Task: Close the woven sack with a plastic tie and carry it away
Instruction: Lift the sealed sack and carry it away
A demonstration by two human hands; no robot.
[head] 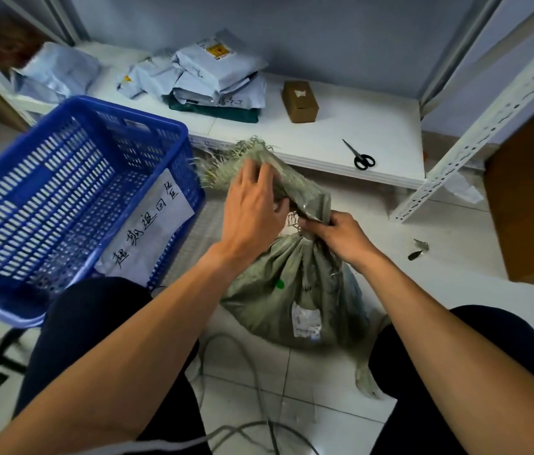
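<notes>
Your 2 forearms are reaching out between your knees to the sack [278, 300], which is standing on the floor tiles between your legs, body full and neck gathered. Your left hand [252, 205] is curling its fingers over the bunched cloth above the neck, just below the frayed mouth, and holding it up. Your right hand [341, 234] is pinching the neck itself, thumb and fingers closing on the narrowest part. The sack's body is thus sitting below both grips, and the loose mouth is fanning out above the left one. Whether the tie is lying round the neck is not showing, since your right fingers are covering that spot.

Risks, as judged:
- If either hand is loosening before a tie is cinched, the neck is likely to be springing open.
- Frayed strands may be catching in the tie.
- Cables [252, 372] are trailing on the floor by your feet and could be snagging you at lifting.

Scissors [362, 157] are lying on the low shelf [357, 126], well apart.
</notes>
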